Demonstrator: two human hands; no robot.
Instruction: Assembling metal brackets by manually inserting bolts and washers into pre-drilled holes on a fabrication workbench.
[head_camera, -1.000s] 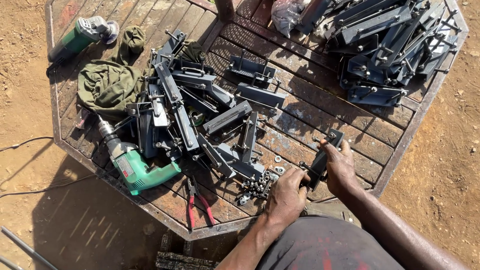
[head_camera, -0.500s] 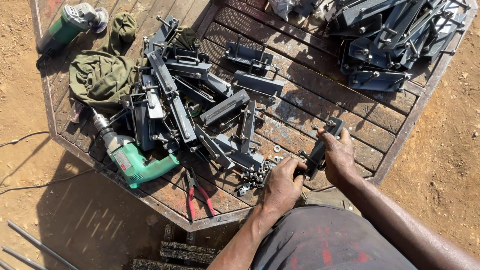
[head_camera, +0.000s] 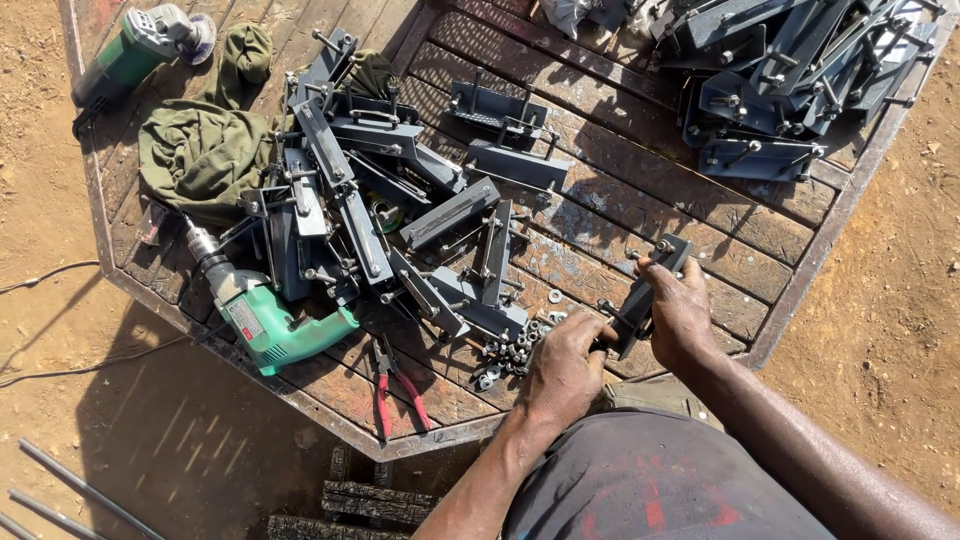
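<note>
Dark metal bracket (head_camera: 648, 295) sits at the near right edge of the slatted table (head_camera: 640, 190), tilted, bolts sticking up. Right hand (head_camera: 682, 312) wraps it from the side, fingers closed round the bar. Left hand (head_camera: 562, 368), knuckles up, pinches its lower end. Loose nuts (head_camera: 508, 352) just beside; green drill (head_camera: 268, 318) and red pliers (head_camera: 395, 385) further left.

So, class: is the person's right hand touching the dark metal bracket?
Touching. The head view shows the right hand wrapped around the dark metal bracket, fingers over its edge.
</note>
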